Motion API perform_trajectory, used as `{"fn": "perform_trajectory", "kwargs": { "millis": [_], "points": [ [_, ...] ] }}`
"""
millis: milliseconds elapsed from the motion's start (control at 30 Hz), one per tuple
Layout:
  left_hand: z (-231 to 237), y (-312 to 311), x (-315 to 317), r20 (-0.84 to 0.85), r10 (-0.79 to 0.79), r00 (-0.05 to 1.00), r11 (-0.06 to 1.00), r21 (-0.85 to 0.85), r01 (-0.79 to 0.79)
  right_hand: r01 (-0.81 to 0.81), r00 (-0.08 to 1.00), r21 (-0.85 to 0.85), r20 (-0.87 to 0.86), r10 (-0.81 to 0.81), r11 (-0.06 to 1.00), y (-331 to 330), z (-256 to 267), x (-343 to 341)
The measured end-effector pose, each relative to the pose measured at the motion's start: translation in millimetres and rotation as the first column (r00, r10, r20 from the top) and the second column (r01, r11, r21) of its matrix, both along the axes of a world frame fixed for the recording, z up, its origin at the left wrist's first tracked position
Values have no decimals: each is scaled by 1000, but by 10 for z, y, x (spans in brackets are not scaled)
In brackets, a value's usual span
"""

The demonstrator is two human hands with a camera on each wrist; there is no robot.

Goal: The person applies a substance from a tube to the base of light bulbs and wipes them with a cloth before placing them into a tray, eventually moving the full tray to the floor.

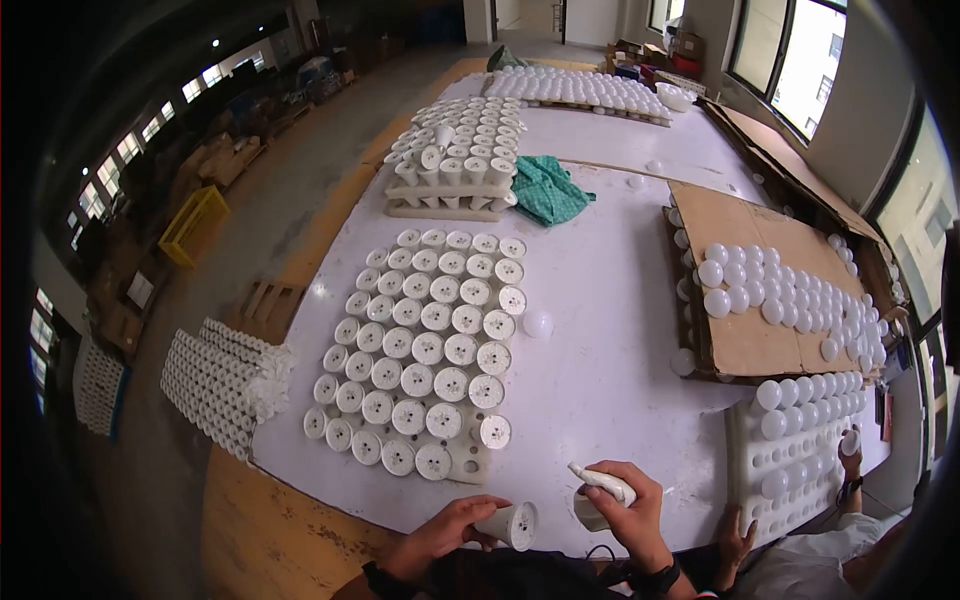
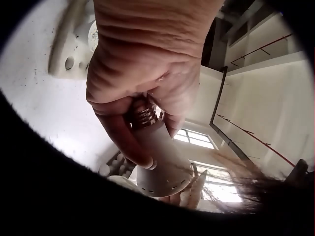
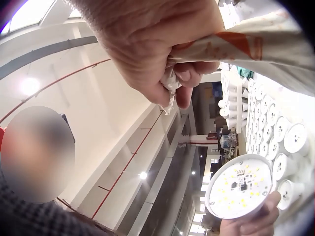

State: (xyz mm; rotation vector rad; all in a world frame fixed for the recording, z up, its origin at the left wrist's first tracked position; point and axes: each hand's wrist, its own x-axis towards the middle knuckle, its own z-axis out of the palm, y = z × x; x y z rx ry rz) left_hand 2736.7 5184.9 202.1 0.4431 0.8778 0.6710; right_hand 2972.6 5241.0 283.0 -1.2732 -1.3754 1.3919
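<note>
A white lamp housing (image 1: 520,525) is at the near edge of the desk (image 1: 600,400), held in the left grip (image 1: 455,530). It is tilted, its round open face turned to the right; inside sits a disc with small yellow squares and dark parts. The left grip is closed around the metal screw end, fingers reaching along the white body.

Just to the right, the right grip (image 1: 632,510) is curled round a squeezed plastic bag (image 3: 275,46) with orange markings. The bag's narrow tip points left, above the desk, apart from the housing.

Beyond the left grip, a pale tray (image 1: 470,480) carries rows of upright housings, open faces up, with bare holes at its near right corner. A loose white dome (image 1: 538,323) lies right of these rows. Farther away, a stacked tray (image 1: 440,210) holds more housings, one lying tipped on top, beside a green cloth (image 1: 550,190).

On the right, a holed tray (image 1: 745,465) holds white domes in some of its holes; another person's hand (image 1: 850,462) holds a dome beside it. Past that, a cardboard sheet (image 1: 735,350) bears many domes. At the far end, another tray (image 1: 640,118) is packed with domes.
</note>
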Motion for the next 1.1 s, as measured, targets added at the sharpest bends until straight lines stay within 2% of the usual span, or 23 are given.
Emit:
{"fn": "perform_trajectory", "kwargs": {
  "millis": [33, 67, 133, 300, 833, 933, 1000, 1067, 1100],
  "points": [
    [-89, -37, -13, 48, -52, 998, 999, 13, 51, 4, 1000, 59, -11, -3, 998, -17, -6, -16],
    [-118, -87, 5, 62, -35, 997, 999, -8, 36, 9, 1000, 113, -26, -6, 994, -43, -7, -36],
    [-107, -110, 72, 86, -80, 993, 997, 13, 79, 16, 1000, 37, -26, -15, 999, -101, 54, -51],
    [-107, -154, 136, 104, -127, 986, 992, 33, 124, 26, 998, 49, 49, -28, 998, -202, 41, -73],
    [-151, -122, 72, 132, -97, 986, 995, 33, 94, 25, 998, 45, 55, -27, 999, -217, 25, -68],
    [-218, -141, 92, 134, -65, 989, 998, 6, 65, 24, 997, 85, 66, -29, 996, -214, 2, -46],
    [-283, -122, 99, 95, 53, 994, 997, 44, -58, 31, 999, 67, 38, -34, 997, -221, 8, -47],
    [-443, -103, 54, 69, 88, 994, 996, 5, -88, 37, 999, 57, 33, -39, 998, -221, 11, -40],
    [-513, -93, 28, -22, 131, 991, 991, -35, -132, 36, 999, 53, 32, -38, 998, -223, 2, -30]
  ]
}}
